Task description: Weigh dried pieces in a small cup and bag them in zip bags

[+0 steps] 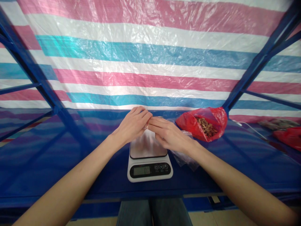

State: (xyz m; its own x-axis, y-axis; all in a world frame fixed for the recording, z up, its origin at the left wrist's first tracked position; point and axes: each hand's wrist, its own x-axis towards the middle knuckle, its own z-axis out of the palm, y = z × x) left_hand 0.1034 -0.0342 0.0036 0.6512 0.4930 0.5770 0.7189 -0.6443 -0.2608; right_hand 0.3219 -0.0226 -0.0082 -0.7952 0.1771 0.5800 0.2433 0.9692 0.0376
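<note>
My left hand and my right hand meet over the far end of a white kitchen scale. Their fingers are closed together around a piece of shiny clear plastic, mostly hidden by the fingers. The scale has a bare metal plate, and its display seems to read 0.0. Flat clear plastic bags lie right of the scale, partly under my right forearm. Behind them stands an open red plastic bag with brown dried pieces inside.
Everything rests on a blue tabletop. Blue metal posts rise at both sides, and a striped plastic sheet hangs behind. At the far right are a white cable and another red bag.
</note>
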